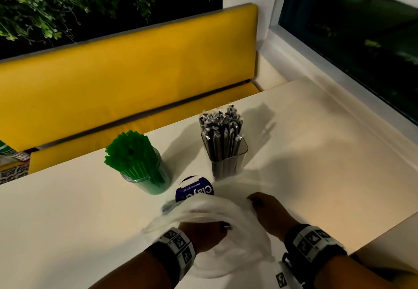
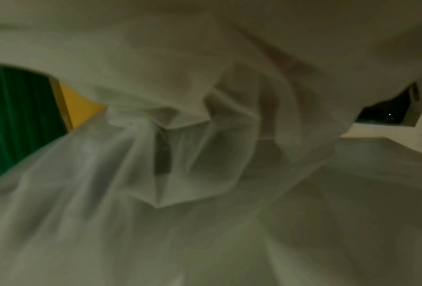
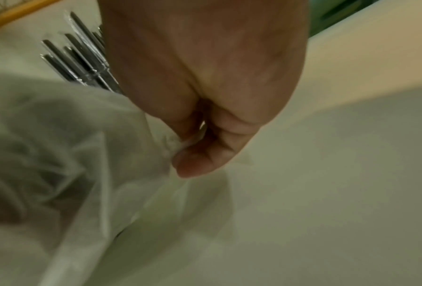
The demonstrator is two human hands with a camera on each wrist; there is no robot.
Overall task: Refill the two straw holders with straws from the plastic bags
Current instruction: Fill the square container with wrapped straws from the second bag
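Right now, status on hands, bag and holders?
Both hands, left and right, gripping the bag. Holders full: green, black. Purple tub between.

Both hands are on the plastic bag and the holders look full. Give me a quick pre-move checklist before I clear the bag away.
1. Round holder filled with green straws: ok.
2. Square holder filled with wrapped black straws: ok.
3. Left hand grips the plastic bag: ok.
4. Right hand pinches the bag's edge between thumb and fingers: ok.
5. Bag empty of straws: cannot tell, the film is crumpled and blurred.
6. Bag free of the purple-labelled item: not ok, the bag drapes over its near edge.
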